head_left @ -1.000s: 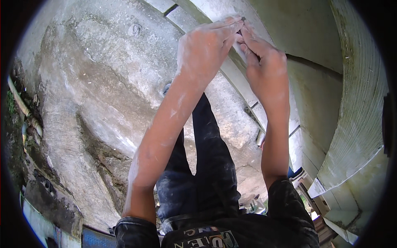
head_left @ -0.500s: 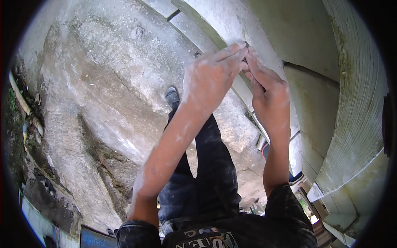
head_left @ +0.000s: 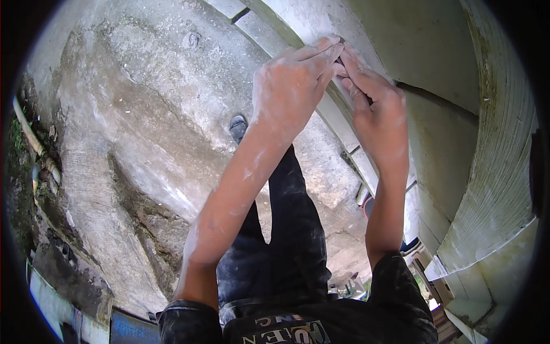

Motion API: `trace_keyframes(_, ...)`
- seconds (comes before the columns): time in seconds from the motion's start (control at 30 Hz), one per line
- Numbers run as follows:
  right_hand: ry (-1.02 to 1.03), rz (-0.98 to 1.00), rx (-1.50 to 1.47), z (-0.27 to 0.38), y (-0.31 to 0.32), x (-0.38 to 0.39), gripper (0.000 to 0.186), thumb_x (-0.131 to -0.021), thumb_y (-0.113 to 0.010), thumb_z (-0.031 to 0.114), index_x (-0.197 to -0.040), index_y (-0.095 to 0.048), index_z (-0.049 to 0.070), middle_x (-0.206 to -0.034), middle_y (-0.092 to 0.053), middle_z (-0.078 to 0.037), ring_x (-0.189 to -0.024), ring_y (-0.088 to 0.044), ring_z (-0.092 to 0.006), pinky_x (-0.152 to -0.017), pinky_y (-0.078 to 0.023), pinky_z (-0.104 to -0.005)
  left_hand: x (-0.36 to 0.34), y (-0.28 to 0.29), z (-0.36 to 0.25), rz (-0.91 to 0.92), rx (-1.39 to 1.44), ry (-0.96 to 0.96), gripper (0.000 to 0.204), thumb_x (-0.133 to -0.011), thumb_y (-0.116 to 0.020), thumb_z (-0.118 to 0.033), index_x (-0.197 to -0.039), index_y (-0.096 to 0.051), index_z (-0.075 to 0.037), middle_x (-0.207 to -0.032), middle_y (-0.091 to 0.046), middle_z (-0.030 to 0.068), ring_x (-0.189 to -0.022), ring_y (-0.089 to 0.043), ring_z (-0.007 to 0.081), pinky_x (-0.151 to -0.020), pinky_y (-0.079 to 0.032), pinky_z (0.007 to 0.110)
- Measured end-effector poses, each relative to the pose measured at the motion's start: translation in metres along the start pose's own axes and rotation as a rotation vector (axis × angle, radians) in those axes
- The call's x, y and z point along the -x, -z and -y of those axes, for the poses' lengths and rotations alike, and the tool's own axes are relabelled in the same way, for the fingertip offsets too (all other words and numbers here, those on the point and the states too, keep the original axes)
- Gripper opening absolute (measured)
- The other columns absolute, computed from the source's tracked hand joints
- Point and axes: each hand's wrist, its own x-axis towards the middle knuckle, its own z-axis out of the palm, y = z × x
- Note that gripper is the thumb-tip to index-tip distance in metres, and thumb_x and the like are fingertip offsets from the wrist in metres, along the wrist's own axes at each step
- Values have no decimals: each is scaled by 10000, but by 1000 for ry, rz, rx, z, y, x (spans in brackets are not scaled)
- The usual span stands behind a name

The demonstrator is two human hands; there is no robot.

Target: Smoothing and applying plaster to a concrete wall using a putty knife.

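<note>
Both hands are dusted with white powder and meet at the fingertips in front of the wall at the upper middle. My left hand (head_left: 289, 89) is closed, its thumb and fingers pinched together and pointing right. Close against it, my right hand (head_left: 379, 114) has its fingers curled and their tips touching those of the left. A small dark sliver (head_left: 339, 61) shows between the fingertips; most of it is hidden and its kind cannot be made out. Behind the hands runs a pale, powder-smeared ledge (head_left: 303, 17) along the wall.
A greenish panelled wall (head_left: 418, 40) rises on the right, beside a curved, ribbed surface (head_left: 504, 126). Rough, uneven concrete ground (head_left: 166, 109) spreads to the left. A pipe (head_left: 31, 135) lies at the far left edge. My shoe (head_left: 238, 127) stands on the concrete.
Both hands have moved up and slightly farther away, still joined at the fingertips. The wall has shifted slightly right in the view.
</note>
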Motion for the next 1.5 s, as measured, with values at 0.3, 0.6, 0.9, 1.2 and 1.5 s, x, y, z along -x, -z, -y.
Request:
trace_keyframes(0.3,1,37,18,8,1,-8,470,-818,-574,-155,-1253,-661,1,-1199,-668,-236,-981,-694,-379,-861,-549,-396,-1,5,3,5,-26,17,299,-854,-741,-239,-1139,-742,-147,-1178,-722,-52,-790,-701,194,-652,-587,292)
trace_keyframes(0.6,-51,26,9,8,1,1,491,-825,-577,-151,-1273,-660,34,-1068,-707,-215,-897,-708,-315,-830,-544,-356,3,7,-8,63,62,105,306,-840,-748,-139,-1147,-756,-144,-1169,-728,44,-984,-723,210,-794,-584,333)
trace_keyframes(0.9,-120,36,-20,18,0,7,536,-845,-562,-166,-1318,-647,72,-1167,-710,-198,-918,-722,-243,-873,-537,-291,5,14,-11,85,107,143,332,-822,-763,-119,-1152,-754,-152,-1171,-724,56,-1017,-713,234,-813,-588,335)
trace_keyframes(1.2,-74,-107,38,16,-26,24,424,-836,-585,-126,-1227,-683,7,-1231,-663,-225,-977,-694,-361,-875,-542,-377,12,12,1,75,124,27,300,-819,-751,-135,-1119,-752,-148,-1195,-717,-19,-888,-715,214,-732,-590,312)
trace_keyframes(1.5,-48,-114,122,16,-19,16,383,-839,-590,-120,-1195,-683,-13,-1268,-640,-214,-994,-697,-356,-851,-550,-376,5,11,-3,128,12,12,297,-862,-731,-163,-1157,-752,-198,-1213,-711,-37,-891,-730,185,-734,-596,302)
